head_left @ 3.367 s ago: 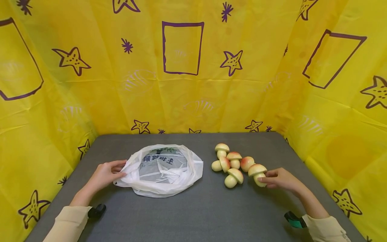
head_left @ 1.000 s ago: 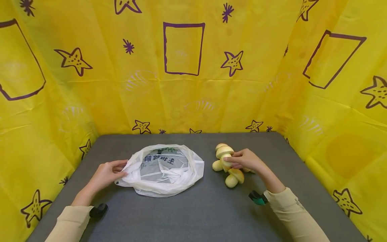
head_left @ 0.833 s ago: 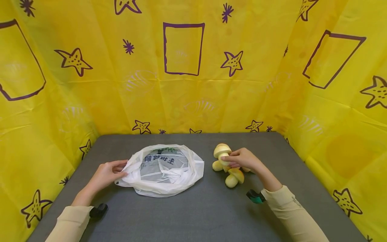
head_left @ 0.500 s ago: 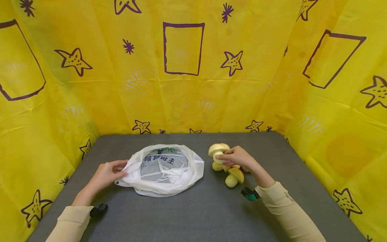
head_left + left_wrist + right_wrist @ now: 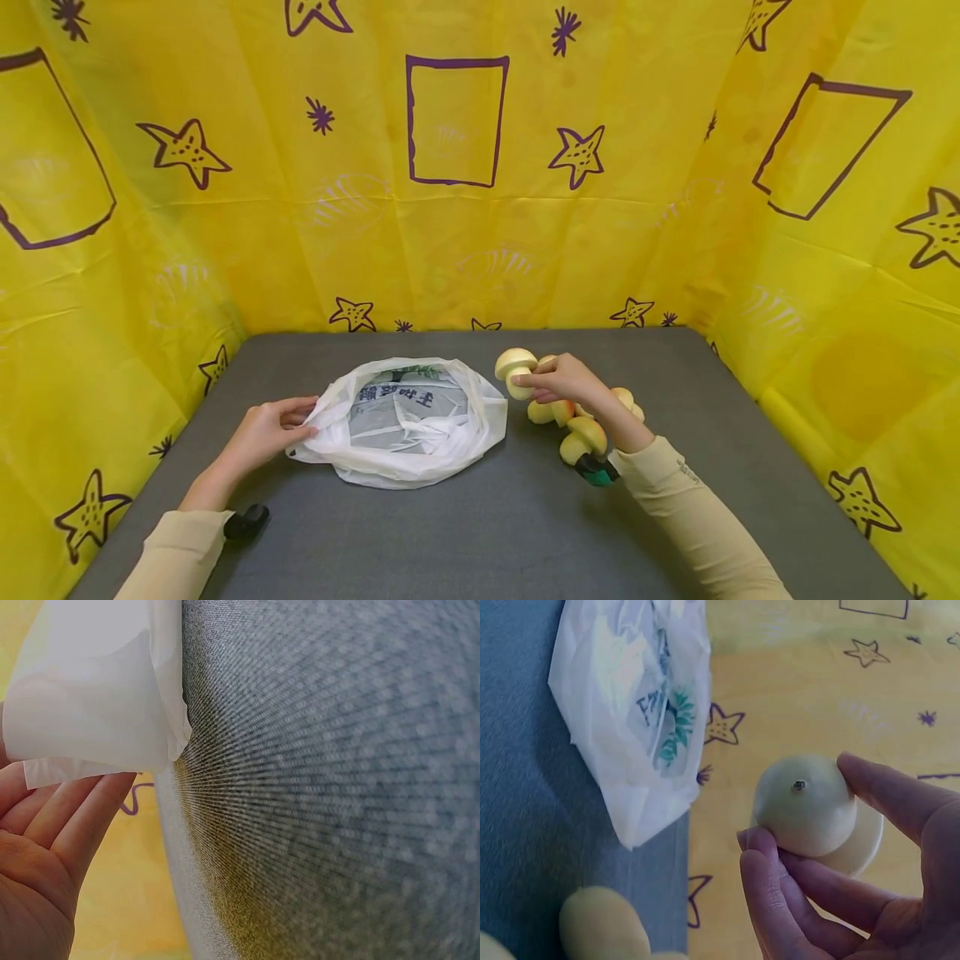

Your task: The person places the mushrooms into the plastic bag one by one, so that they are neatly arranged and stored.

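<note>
A toy mushroom (image 5: 515,363) with a pale cap is pinched by its stem in my right hand (image 5: 566,381), held up just right of the bag. In the right wrist view the round end of the mushroom's stem (image 5: 805,804) faces the camera, thumb and fingers around it. My left hand (image 5: 262,433) pinches the left rim of a white plastic bag (image 5: 412,475), whose mouth gapes upward with dark lettering inside. The left wrist view shows the bag's edge (image 5: 90,697) over the fingers. Several more mushrooms (image 5: 583,437) lie in a group below the right forearm, partly hidden.
The grey tabletop (image 5: 420,550) carries the bag at left of centre and the mushrooms to its right. Yellow cloth (image 5: 465,250) with purple drawings surrounds the table at the back and both sides. Dark bands with camera mounts (image 5: 246,522) sit at both wrists.
My right hand picked up a mushroom at the group's right side and carried it left over the others, close to the bag's right rim. My left hand has stayed at the bag.
</note>
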### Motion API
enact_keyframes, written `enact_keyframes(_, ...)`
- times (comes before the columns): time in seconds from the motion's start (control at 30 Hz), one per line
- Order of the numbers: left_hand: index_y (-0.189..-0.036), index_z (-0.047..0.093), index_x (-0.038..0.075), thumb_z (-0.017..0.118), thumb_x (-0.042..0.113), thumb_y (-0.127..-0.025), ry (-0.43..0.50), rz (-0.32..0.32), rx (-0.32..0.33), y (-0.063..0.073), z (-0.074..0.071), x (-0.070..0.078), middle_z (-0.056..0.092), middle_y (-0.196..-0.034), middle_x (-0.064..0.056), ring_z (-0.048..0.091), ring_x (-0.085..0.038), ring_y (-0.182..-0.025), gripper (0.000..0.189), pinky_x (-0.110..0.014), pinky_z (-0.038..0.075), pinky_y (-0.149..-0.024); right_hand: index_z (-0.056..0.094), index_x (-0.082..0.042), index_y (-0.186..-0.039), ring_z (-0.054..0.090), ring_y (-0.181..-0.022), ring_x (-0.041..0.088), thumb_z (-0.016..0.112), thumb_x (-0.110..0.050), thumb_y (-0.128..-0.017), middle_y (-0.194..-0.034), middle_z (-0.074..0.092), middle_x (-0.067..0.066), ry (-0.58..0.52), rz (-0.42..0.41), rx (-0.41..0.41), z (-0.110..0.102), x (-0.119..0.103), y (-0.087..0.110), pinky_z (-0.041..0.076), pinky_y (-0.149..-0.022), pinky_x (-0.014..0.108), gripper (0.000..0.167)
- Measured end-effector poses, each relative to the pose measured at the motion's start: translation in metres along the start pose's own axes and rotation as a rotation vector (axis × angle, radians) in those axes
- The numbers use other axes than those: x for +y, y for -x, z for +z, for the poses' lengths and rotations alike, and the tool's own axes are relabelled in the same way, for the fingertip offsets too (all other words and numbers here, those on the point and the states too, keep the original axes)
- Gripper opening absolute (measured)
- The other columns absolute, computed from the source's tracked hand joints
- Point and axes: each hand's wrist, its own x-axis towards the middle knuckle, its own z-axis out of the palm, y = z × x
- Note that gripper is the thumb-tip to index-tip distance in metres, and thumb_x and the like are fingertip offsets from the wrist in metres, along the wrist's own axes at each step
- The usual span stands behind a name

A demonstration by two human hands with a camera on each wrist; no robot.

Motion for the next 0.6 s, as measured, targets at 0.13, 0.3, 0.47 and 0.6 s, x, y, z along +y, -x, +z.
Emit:
enact_keyframes(0.13, -0.124, 0.062, 0.003, 0.076, 0.023, -0.080, 0.000, 0.000, 0.002, 0.001, -0.001, 0.001, 0.068, -0.113, -0.018, 0.069, -0.026, -0.091, 0.050, -0.029, 0.058, -0.072, 0.071, 0.000, -0.102, 0.071, -0.084, 0.022, 0.075, -0.042, -0.079, -0.099, 0.071, 0.011, -0.013, 0.006, -0.007, 0.007, -0.006, -0.004, 0.055, -0.084, 0.041, 0.048)
enact_keyframes(0.3, -0.124, 0.062, 0.003, 0.076, 0.023, -0.080, 0.003, 0.000, 0.001, 0.000, 0.000, 0.001, 0.068, -0.113, -0.018, 0.070, -0.025, -0.091, 0.050, -0.029, 0.058, -0.072, 0.071, -0.001, -0.107, 0.072, -0.078, 0.018, 0.075, -0.044, -0.078, -0.095, 0.073, 0.012, 0.017, 0.024, 0.000, 0.014, -0.012, -0.011, 0.055, -0.084, 0.043, 0.052)
enact_keyframes(0.47, -0.122, 0.063, 0.002, 0.078, 0.024, -0.079, 0.011, 0.000, 0.015, 0.000, 0.001, 0.002, 0.068, -0.111, -0.019, 0.070, -0.024, -0.088, 0.051, -0.027, 0.057, -0.070, 0.070, 0.001, -0.106, 0.072, -0.077, 0.020, 0.076, -0.044, -0.077, -0.090, 0.073, 0.014, 0.006, 0.023, 0.000, 0.022, -0.015, -0.019, 0.057, -0.078, 0.038, 0.054)
enact_keyframes(0.6, -0.122, 0.063, 0.001, 0.077, 0.024, -0.079, 0.006, 0.008, 0.016, -0.001, 0.001, 0.001, 0.068, -0.110, -0.020, 0.070, -0.024, -0.088, 0.050, -0.027, 0.058, -0.070, 0.070, 0.003, -0.107, 0.072, -0.084, 0.026, 0.075, -0.040, -0.079, -0.093, 0.072, 0.016, -0.021, -0.001, -0.025, 0.031, -0.018, -0.025, 0.058, -0.074, 0.035, 0.052)
